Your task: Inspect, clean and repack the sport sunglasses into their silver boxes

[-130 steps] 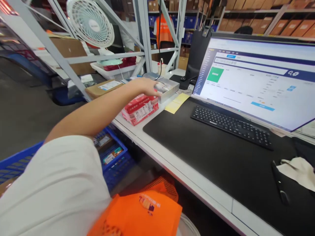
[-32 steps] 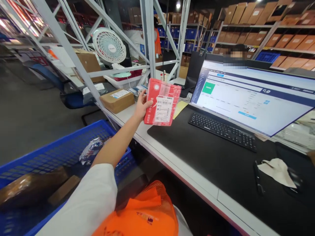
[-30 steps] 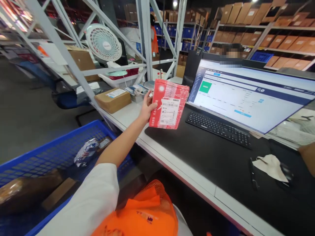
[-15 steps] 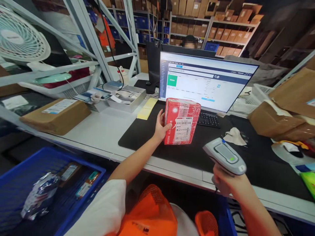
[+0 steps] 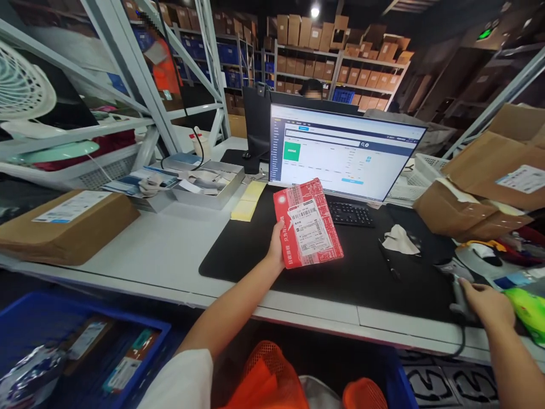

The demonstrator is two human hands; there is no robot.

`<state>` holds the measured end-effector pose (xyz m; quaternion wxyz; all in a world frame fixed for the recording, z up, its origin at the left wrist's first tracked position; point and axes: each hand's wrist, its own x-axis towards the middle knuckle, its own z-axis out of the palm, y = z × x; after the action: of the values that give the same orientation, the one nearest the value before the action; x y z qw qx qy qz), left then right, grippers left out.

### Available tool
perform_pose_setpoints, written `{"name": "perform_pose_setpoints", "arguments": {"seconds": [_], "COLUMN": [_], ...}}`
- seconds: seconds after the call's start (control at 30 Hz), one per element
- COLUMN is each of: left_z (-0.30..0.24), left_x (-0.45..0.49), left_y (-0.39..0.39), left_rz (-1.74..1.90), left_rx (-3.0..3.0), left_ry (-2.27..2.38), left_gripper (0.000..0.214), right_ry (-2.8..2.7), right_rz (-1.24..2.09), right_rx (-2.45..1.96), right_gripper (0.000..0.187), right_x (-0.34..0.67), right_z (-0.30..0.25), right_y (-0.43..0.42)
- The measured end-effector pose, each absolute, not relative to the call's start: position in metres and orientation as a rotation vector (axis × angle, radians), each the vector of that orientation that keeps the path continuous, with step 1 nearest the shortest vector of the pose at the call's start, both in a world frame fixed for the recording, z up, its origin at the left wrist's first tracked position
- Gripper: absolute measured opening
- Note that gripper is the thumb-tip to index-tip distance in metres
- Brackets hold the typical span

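My left hand point(image 5: 277, 245) grips the left edge of a red parcel box point(image 5: 283, 218), held tilted above the black desk mat in front of the monitor. A white shipping label point(image 5: 313, 227) with a barcode faces me on the box. Far to the right, my right hand point(image 5: 487, 301) is closed round the grey barcode scanner point(image 5: 460, 298), low over the mat's right end. The scanner lies on its side, and its cable hangs over the desk edge. Part of its grip is hidden by my fingers.
A monitor point(image 5: 340, 150) and keyboard point(image 5: 351, 215) stand behind the parcel. Brown cartons point(image 5: 464, 207) are piled at right; another carton point(image 5: 68, 227) lies at left. A blue crate point(image 5: 157, 335) with packages is below. A pen point(image 5: 389, 261) rests on the mat. Two people are beyond the desk.
My right hand has carried the scanner rightward and lowered it to the mat's right end. The red box has tilted, turning its label more towards me. The camera view has shifted.
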<state>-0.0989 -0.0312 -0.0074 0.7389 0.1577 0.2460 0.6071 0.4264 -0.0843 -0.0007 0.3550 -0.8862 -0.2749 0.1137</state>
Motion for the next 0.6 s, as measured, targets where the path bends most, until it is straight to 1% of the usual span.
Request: {"name": "perform_pose_setpoints", "arguments": {"seconds": [0.07,0.13,0.17,0.2,0.23,0.3,0.37,0.4,0.5,0.6], "left_z": [-0.004,-0.002,-0.002,-0.003,-0.004,-0.009,-0.015,-0.018,-0.025,-0.031], "left_x": [-0.095,-0.092,-0.090,-0.088,-0.087,-0.083,-0.080,-0.079,-0.079,-0.082], "left_y": [-0.033,-0.034,-0.035,-0.036,-0.038,-0.041,-0.044,-0.045,-0.046,-0.046], "left_rz": [1.334,1.331,1.313,1.283,1.243,1.204,1.278,1.343,1.474,1.450], "left_rx": [0.291,0.278,0.286,0.301,0.320,0.379,0.475,0.531,0.672,0.862], "left_ry": [0.551,0.544,0.537,0.535,0.539,0.571,0.615,0.635,0.681,0.690], "left_gripper": [0.061,0.060,0.061,0.062,0.063,0.063,0.062,0.064,0.069,0.073], "right_ry": [-0.793,-1.025,-1.121,-1.183,-1.260,-1.312,-1.266,-1.243,-1.155,-0.924], "right_rz": [0.164,0.346,0.431,0.497,0.617,1.010,1.273,1.375,1.566,1.628], "right_rx": [-2.219,-1.987,-1.897,-1.813,-1.695,-1.344,-1.133,-1.069,-0.948,-0.942], "right_gripper": [0.037,0.041,0.047,0.056,0.067,0.087,0.098,0.101,0.100,0.083], "right_x": [0.393,0.342,0.312,0.282,0.253,0.202,0.166,0.153,0.134,0.134], "right_z": [0.010,0.013,0.011,0.007,0.002,-0.006,-0.010,-0.011,-0.012,-0.017], "right_y": [-0.093,-0.095,-0.093,-0.090,-0.085,-0.074,-0.063,-0.058,-0.045,-0.038]}}
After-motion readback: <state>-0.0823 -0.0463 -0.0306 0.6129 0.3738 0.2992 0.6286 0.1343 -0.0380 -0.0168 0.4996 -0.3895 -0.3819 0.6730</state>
